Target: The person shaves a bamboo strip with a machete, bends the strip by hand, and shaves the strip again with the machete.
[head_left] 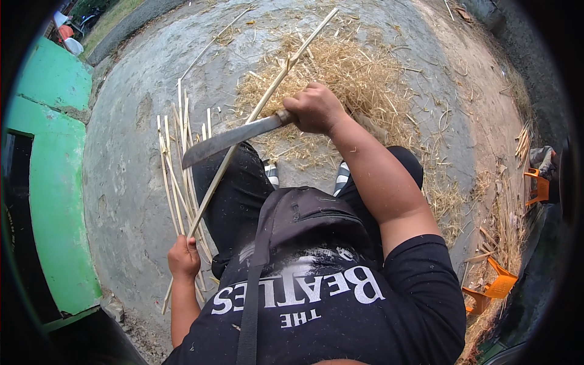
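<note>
My left hand (184, 258) is closed round the lower end of a long, pale bamboo strip (258, 108), which slants up and away to the right. My right hand (315, 108) grips the wooden handle of a machete (228, 139). Its broad, curved blade lies across the strip, pointing left; whether the edge bites into it, I cannot tell. Several more pale strips (172, 194) lie on the ground to the left, some passing close by my left hand. Beyond my right hand spreads a heap of curly, straw-coloured shavings (365, 79).
A black bag (310, 210) hangs at my front, between my bent knees. A green wall (58, 164) stands at the left. Two orange plastic items, one nearer (502, 281) and one farther (538, 185), are at the right beside scattered sticks. Grey concrete ground (121, 201) carries loose shavings.
</note>
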Available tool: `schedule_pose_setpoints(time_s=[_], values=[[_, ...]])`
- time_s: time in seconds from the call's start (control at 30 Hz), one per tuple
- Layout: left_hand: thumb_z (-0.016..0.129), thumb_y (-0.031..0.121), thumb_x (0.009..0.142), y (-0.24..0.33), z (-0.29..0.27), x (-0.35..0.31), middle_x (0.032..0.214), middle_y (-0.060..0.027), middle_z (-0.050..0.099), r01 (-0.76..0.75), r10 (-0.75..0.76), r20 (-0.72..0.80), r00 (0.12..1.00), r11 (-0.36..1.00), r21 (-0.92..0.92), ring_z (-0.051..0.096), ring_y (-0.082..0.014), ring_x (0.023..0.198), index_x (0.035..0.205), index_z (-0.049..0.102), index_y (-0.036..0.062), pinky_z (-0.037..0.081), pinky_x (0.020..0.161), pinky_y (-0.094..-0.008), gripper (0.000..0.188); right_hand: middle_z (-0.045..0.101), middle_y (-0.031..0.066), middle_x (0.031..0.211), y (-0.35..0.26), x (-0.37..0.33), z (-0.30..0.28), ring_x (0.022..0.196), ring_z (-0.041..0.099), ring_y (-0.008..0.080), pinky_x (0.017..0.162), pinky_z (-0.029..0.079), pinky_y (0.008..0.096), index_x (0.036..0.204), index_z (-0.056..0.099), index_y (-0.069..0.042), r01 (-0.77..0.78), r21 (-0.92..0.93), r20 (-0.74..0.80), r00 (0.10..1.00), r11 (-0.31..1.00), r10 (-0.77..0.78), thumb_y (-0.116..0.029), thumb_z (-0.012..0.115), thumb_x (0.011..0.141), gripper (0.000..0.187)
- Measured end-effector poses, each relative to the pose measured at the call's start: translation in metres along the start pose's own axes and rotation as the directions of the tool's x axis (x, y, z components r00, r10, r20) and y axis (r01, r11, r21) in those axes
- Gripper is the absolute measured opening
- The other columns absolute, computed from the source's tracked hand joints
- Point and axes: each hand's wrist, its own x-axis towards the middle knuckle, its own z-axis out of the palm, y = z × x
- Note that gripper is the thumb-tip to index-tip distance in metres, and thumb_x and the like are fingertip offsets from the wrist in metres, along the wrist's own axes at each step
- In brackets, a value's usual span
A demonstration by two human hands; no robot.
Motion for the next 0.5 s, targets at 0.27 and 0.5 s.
schedule_pose_setpoints(time_s=[0.27, 0.5], values=[[0.046, 0.051, 0.105, -0.012, -0.015, -0.008, 0.068, -0.0228, 0.059, 0.034, -0.034, 0.001, 0.999, 0.995, 0.096, 0.060, -0.0496, 0.066, 0.081, 0.052, 0.0060, 0.045, 0.056, -0.0563, 0.052, 0.075, 0.0152, 0.102, 0.091, -0.025, -0.008, 0.098, 0.072, 0.0342, 0.089, 0.055, 0.0465, 0.105, 0.072, -0.014, -0.871, 0.261, 0.130, 0.458, 0.416, 0.879, -0.031, 0.065, 0.087, 0.026], [0.052, 0.050, 0.104, 0.004, -0.008, 0.001, 0.065, -0.0196, 0.057, 0.064, -0.064, 0.031, 0.997, 0.998, -0.009, 0.058, -0.0449, 0.062, 0.081, 0.052, 0.0044, 0.045, 0.054, -0.0498, 0.051, 0.068, 0.0123, 0.075, 0.027, -0.006, -0.018, 0.074, 0.069, 0.0377, 0.066, 0.054, 0.0505, 0.086, 0.063, -0.013, -0.373, 0.228, -0.027, 0.921, 0.899, 0.389, -0.023, 0.070, 0.084, 0.012]])
